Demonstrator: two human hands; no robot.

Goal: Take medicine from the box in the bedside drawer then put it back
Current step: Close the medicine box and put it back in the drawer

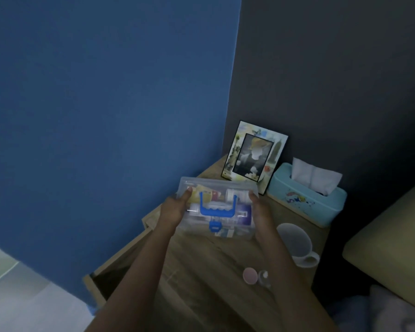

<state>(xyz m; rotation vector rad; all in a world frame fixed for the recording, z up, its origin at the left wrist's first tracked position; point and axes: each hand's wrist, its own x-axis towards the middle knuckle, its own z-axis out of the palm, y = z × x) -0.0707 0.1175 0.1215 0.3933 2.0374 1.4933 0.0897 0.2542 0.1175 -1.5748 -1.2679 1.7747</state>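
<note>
A clear plastic medicine box with a blue handle and a blue latch is held over the wooden bedside table. Its lid looks closed, and tubes, a white bottle and packets show through it. My left hand grips its left end. My right hand grips its right end. The drawer stands pulled out to the left of the table, dark inside, with its contents hidden.
On the table stand a picture frame, a teal tissue box, a white mug, a small pink round lid and a little clear bottle. A blue wall is left; a bed edge is right.
</note>
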